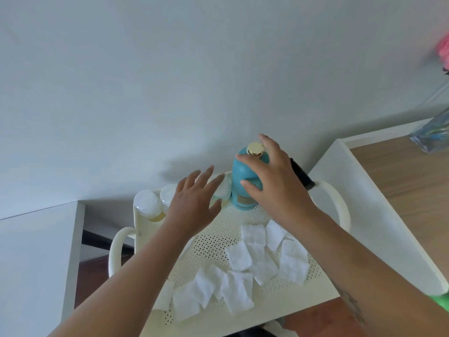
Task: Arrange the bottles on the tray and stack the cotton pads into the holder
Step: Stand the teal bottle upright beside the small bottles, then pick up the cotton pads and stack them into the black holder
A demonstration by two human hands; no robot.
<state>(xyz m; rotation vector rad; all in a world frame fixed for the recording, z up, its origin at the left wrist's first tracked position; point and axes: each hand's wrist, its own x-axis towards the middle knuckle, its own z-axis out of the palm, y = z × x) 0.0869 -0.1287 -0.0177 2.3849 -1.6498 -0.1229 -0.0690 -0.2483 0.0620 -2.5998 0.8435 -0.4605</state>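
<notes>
A teal bottle (240,176) with a gold cap stands upright at the back of the cream perforated tray (213,242). My right hand (274,181) wraps around it from the right. My left hand (192,203) hovers open, fingers spread, over small white-capped bottles (147,203) with yellowish liquid along the tray's back left edge. One more such bottle (224,190) shows between my hands. Several white square cotton pads (239,257) lie scattered across the tray's front and right. I see no pad holder.
A dark object (302,175) lies behind my right hand at the tray's back right. A white cabinet side (364,203) and wooden tabletop (413,181) lie to the right, with a clear glass vase (431,135). A white surface (36,251) sits left; the wall is close behind.
</notes>
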